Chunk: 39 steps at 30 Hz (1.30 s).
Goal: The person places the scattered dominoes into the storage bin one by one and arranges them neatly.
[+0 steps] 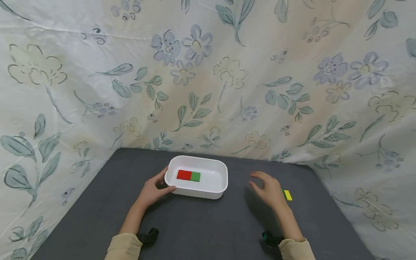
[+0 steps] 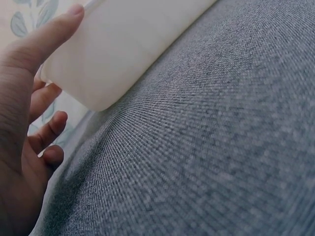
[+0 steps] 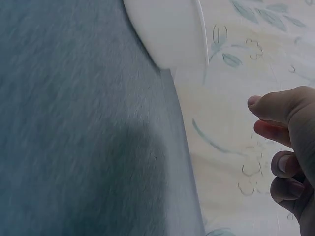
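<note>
A white plastic tub [image 1: 211,194] stands on the dark cloth. Flat in its left half lie a red block [image 1: 184,175] and a green block [image 1: 195,176], end to end. My left hand [image 1: 155,188] grips the tub's left end, thumb on the front wall and index finger at the far corner. The left wrist view shows the other fingers loosely bent beside the tub wall [image 2: 118,44]. My right hand [image 1: 269,189] hovers to the right of the tub, apart from it, fingers loosely bent and holding nothing. Behind its wrist lies a yellow piece [image 1: 288,195] with green beside it, partly hidden.
Dark grey cloth [image 1: 208,224] covers the table. A floral curtain [image 1: 195,90] hangs behind and along both sides. Black bands [image 1: 148,236] are worn on both wrists, near beige sleeves [image 1: 125,246].
</note>
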Each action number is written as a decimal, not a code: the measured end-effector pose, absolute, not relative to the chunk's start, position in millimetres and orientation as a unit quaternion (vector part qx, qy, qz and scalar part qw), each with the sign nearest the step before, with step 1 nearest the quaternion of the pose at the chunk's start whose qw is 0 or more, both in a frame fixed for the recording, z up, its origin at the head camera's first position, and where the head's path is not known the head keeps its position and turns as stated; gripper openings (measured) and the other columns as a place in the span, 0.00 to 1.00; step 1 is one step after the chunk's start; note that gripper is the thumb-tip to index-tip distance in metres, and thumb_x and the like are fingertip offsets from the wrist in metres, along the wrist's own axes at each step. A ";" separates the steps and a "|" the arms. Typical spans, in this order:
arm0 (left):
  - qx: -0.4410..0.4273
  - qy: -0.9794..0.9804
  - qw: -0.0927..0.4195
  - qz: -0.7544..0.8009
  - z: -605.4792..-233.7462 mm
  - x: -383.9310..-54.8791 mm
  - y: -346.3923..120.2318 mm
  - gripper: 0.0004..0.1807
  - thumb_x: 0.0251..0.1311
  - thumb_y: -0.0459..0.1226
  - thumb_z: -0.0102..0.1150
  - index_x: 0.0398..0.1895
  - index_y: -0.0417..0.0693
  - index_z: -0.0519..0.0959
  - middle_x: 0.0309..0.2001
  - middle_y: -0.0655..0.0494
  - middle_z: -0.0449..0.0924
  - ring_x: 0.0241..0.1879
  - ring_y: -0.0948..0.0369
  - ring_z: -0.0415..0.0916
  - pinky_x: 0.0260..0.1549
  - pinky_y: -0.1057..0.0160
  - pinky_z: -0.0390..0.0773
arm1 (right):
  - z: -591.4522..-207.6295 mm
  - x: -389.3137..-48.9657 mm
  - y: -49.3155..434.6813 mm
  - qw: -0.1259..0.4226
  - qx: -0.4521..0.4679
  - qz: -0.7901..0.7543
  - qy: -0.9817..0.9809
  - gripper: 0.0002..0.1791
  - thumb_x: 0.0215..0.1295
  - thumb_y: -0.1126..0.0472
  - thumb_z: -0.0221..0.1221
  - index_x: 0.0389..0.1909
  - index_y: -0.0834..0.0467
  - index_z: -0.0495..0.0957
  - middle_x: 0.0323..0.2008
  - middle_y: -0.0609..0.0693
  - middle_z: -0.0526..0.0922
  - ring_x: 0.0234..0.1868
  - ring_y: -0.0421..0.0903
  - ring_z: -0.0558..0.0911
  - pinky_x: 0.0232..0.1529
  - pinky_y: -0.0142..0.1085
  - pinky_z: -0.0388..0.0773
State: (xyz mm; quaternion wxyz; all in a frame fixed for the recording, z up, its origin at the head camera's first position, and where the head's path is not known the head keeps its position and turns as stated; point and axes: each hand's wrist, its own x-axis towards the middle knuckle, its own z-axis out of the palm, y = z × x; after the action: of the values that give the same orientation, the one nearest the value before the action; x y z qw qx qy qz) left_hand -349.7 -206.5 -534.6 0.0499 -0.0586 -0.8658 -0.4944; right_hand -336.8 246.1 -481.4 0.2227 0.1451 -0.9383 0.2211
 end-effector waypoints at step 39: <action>-0.061 -0.873 0.054 -0.481 -537.8 -343.4 -204.8 0.54 0.58 0.54 0.78 0.85 0.56 0.60 0.78 0.43 0.67 0.60 0.46 0.71 0.60 0.40 0.74 | -524.5 -331.0 344.1 0.120 0.023 0.250 -0.961 0.28 0.69 0.66 0.61 0.70 0.67 0.75 0.70 0.71 0.74 0.68 0.73 0.73 0.63 0.68 0.70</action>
State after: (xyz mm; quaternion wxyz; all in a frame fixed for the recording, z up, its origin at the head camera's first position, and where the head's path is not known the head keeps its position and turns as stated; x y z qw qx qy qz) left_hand -343.4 -204.8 -537.8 0.0539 -0.0612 -0.8732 -0.4805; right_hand -331.0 344.1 -524.5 0.1196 0.0225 -0.9607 0.2495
